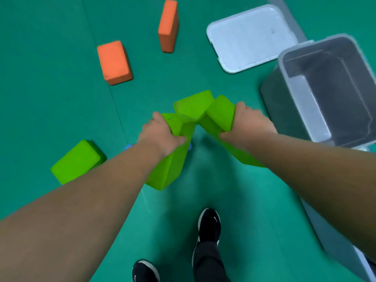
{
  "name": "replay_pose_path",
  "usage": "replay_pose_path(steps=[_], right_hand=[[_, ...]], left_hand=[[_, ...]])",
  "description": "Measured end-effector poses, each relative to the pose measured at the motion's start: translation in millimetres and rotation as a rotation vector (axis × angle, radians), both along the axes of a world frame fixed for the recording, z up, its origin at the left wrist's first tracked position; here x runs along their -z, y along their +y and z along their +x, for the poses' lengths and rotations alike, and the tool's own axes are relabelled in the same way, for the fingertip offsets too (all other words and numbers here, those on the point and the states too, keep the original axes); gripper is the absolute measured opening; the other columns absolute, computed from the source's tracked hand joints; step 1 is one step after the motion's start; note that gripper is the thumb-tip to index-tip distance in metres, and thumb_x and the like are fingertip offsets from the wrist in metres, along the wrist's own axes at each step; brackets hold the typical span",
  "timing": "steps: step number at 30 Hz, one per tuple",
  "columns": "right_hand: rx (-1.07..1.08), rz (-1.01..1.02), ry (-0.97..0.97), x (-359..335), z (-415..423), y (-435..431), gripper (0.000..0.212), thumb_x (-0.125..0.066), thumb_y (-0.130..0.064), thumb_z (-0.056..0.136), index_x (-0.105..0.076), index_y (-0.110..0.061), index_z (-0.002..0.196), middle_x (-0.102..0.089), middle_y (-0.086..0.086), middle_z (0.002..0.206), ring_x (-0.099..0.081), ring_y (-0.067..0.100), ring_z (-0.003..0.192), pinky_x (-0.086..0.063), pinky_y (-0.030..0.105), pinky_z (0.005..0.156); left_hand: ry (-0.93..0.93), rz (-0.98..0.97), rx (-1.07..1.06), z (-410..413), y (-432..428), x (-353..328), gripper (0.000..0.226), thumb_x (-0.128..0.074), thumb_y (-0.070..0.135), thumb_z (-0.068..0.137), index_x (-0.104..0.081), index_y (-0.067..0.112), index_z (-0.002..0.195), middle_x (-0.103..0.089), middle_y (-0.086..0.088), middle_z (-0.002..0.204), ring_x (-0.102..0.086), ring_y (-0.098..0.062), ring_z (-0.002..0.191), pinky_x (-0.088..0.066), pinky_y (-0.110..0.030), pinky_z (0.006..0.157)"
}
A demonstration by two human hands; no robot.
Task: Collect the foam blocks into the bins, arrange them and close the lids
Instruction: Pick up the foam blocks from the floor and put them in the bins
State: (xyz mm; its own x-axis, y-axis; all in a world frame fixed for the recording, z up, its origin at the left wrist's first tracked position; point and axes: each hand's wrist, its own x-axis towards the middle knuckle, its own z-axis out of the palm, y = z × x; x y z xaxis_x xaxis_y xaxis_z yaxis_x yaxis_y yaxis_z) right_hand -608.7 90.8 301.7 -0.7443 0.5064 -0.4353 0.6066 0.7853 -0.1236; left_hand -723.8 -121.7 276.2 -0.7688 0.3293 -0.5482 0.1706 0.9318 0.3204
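Note:
My left hand (160, 135) grips a green foam block (171, 165) held off the green floor. My right hand (247, 125) grips a second green block (218, 117), its far end touching the first. A third green block (193, 103) lies just behind both. Another green block (76, 160) lies on the floor at the left. Two orange blocks sit further off: one flat (114, 62), one standing on end (168, 25). An open grey bin (301, 94) with nothing inside stands at the right, its white lid (250, 37) lying flat behind it.
My two black shoes (209, 224) stand on the green floor mat (50, 88) below the hands. Another grey bin's edge (337, 241) runs along the lower right. A mat seam crosses the floor from the top left toward the centre.

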Motion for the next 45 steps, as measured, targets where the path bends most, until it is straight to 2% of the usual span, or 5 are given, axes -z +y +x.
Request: replay_pose_path(steps=[12, 19, 25, 38, 45], right_hand=[[0.403, -0.017, 0.026, 6.2, 32.3, 209.0, 0.071, -0.077, -0.065, 0.069, -0.033, -0.023, 0.106, -0.057, 0.011, 0.119, -0.056, 0.038, 0.114, -0.039, 0.043, 0.078], [0.708, 0.001, 0.218, 17.7, 60.8, 295.5, 0.072, -0.076, -0.065, 0.07, -0.04, -0.017, 0.11, -0.061, 0.013, 0.116, -0.059, 0.038, 0.11, -0.045, 0.043, 0.077], [1.0, -0.019, 0.327, 37.4, 69.1, 365.4, 0.079, -0.079, -0.061, 0.074, -0.04, -0.013, 0.123, -0.055, 0.017, 0.129, -0.055, 0.043, 0.121, -0.049, 0.052, 0.094], [1.037, -0.149, 0.206, 108.5, 126.6, 424.3, 0.072, -0.074, -0.063, 0.072, -0.04, -0.017, 0.116, -0.056, 0.009, 0.122, -0.057, 0.04, 0.113, -0.051, 0.052, 0.088], [1.002, -0.285, 0.19, 134.6, 136.3, 440.0, 0.072, -0.069, -0.05, 0.084, -0.037, -0.013, 0.137, -0.056, 0.01, 0.13, -0.057, 0.037, 0.119, -0.05, 0.05, 0.097]], left_hand=[[-0.029, 0.132, 0.232, -33.6, 252.8, 7.3, 0.074, -0.085, 0.054, 0.07, -0.038, 0.015, 0.111, -0.06, -0.008, 0.11, -0.063, -0.034, 0.099, -0.046, -0.037, 0.074], [-0.005, 0.395, 0.252, -35.7, 398.5, 8.6, 0.076, -0.077, 0.071, 0.064, -0.044, 0.023, 0.114, -0.063, 0.002, 0.11, -0.064, -0.026, 0.1, -0.056, -0.045, 0.087], [0.104, 0.516, 0.446, -28.1, 516.6, 4.2, 0.08, -0.071, 0.078, 0.066, -0.042, 0.023, 0.116, -0.062, 0.003, 0.115, -0.063, -0.024, 0.104, -0.055, -0.043, 0.088], [-0.067, 0.231, 0.427, 2.1, 646.9, 74.7, 0.084, -0.051, 0.077, 0.091, -0.052, 0.009, 0.14, -0.06, -0.014, 0.14, -0.056, -0.034, 0.13, -0.043, -0.036, 0.103], [-0.109, -0.148, 0.794, 20.9, 612.6, 118.6, 0.049, -0.056, 0.037, 0.097, -0.058, -0.004, 0.124, -0.064, -0.024, 0.124, -0.061, -0.042, 0.111, -0.041, -0.035, 0.078]])
